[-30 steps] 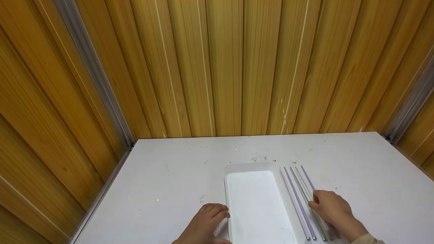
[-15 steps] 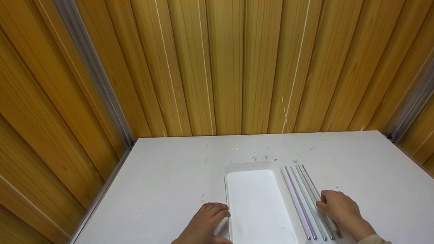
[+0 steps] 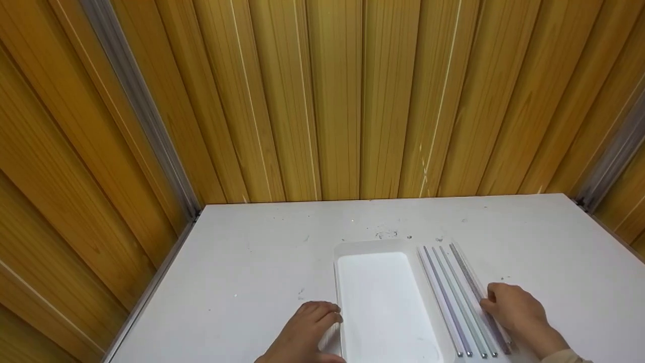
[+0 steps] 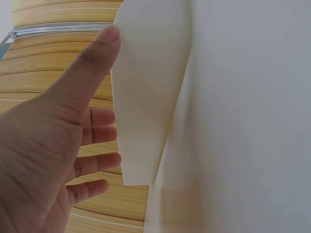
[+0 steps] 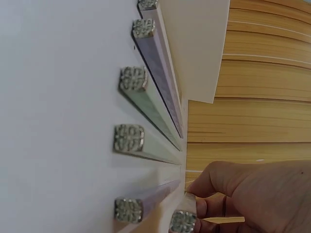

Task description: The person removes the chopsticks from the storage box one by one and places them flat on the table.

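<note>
A long white tray lies on the table. My left hand rests against its left side. In the left wrist view, the thumb touches the tray's pale side wall and the other fingers extend loosely beside it. To the right of the tray lie several pastel chopsticks, roughly parallel, among them a purple chopstick and a green chopstick with patterned silvery square ends. At the right end of the row, my right hand pinches a pale chopstick between thumb and fingers, partly covering it.
The white table runs back to a wood-patterned wall. Metal posts stand at the corners. Small dark marks dot the tabletop beyond the tray.
My right hand has shifted rightward in small steps along the row. The chopsticks now lie more spread apart, showing more of the ones at the right. My left hand and the tray stay put.
</note>
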`<state>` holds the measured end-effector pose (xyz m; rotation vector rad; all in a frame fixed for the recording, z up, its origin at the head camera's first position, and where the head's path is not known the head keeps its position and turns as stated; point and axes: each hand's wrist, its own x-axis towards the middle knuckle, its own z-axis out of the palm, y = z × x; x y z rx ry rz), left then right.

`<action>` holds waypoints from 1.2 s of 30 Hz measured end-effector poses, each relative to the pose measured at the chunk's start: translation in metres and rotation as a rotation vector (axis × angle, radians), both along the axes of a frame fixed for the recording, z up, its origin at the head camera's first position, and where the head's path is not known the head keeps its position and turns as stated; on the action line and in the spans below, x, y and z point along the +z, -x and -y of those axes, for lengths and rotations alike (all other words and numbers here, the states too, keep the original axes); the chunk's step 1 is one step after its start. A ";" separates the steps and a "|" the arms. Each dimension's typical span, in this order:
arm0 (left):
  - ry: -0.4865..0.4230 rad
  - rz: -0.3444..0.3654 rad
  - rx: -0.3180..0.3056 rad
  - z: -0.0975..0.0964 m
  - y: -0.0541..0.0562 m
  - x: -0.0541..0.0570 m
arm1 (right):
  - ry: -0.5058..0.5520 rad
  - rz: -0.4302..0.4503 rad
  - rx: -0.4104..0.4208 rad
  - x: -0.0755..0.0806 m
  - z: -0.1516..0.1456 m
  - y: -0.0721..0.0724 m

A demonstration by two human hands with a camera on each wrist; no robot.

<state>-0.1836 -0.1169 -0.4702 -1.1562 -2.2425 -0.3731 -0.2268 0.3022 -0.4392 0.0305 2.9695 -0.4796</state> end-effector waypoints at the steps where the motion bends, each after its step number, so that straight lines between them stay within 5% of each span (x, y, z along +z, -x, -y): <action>1: -0.001 0.001 -0.002 0.000 0.000 0.000 | -0.001 0.000 0.002 -0.001 -0.001 0.000; 36: 0.010 -0.012 0.005 0.001 0.002 -0.002 | -0.031 0.044 -0.003 -0.008 -0.016 0.000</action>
